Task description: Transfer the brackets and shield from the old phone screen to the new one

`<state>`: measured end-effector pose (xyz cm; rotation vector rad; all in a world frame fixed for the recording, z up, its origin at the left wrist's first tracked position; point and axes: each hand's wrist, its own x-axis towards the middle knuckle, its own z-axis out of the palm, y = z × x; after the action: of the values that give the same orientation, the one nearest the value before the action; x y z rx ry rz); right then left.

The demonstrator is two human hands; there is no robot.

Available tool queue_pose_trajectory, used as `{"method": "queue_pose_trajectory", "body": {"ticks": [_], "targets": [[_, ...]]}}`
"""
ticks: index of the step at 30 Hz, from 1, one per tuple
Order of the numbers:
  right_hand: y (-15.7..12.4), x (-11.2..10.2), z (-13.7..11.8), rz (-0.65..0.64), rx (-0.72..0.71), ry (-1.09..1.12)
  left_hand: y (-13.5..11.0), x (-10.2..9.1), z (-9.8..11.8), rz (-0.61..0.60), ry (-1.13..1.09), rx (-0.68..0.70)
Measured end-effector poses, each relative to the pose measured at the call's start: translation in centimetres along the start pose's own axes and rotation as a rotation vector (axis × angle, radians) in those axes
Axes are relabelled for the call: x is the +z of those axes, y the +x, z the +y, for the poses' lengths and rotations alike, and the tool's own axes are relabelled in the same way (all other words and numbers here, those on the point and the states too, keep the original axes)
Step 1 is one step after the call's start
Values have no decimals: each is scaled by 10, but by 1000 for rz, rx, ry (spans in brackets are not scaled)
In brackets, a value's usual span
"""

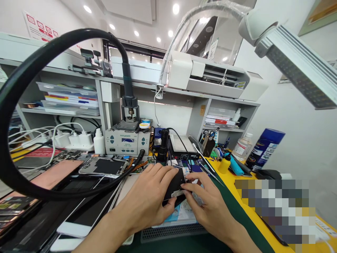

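Note:
My left hand (155, 191) is closed around a flat black panel (173, 184) that looks like the back of a phone screen, fingers over its far edge and thumb at the near edge. It is held tilted above the bench, and a pale strip (177, 193) shows along its lower edge. My right hand (204, 196) pinches at the panel's right side, thumb and fingertips close together. Whatever small piece sits between those fingertips is too small to make out. Beneath both hands lie blue-and-white sheets (172, 216) on a dark green mat (155, 246).
A thick black hose (15, 182) loops across the left side from a hot-air station (128, 142). Phone parts and screens (84, 207) crowd the left bench. Tweezers (210, 172), a yellow bottle (224, 164) and a blue spray can (265, 147) stand or lie right. A lamp (295, 63) hangs overhead.

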<state>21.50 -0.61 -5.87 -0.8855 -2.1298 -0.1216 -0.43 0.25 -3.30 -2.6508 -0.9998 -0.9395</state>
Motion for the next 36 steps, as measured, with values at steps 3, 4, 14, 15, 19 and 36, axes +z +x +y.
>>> {"method": "queue_pose_trajectory", "body": {"ticks": [3,4,14,15,19,36], "targets": [[1,1,0,13,-7,-10,0,1,0,9,-2,3],[1,1,1,17,-7,-9,0,1,0,11,-2,5],[0,-3,1,99,-52,16,2,0,-1,15,1,-4],[1,-3,1,101,-57,15,1,0,-1,17,0,-5],[4,-3,0,84,-80,-10,0,1,-1,7,-3,-6],[6,-6,1,-24,-25,-83,-1,2,-2,-21,60,21]]}}
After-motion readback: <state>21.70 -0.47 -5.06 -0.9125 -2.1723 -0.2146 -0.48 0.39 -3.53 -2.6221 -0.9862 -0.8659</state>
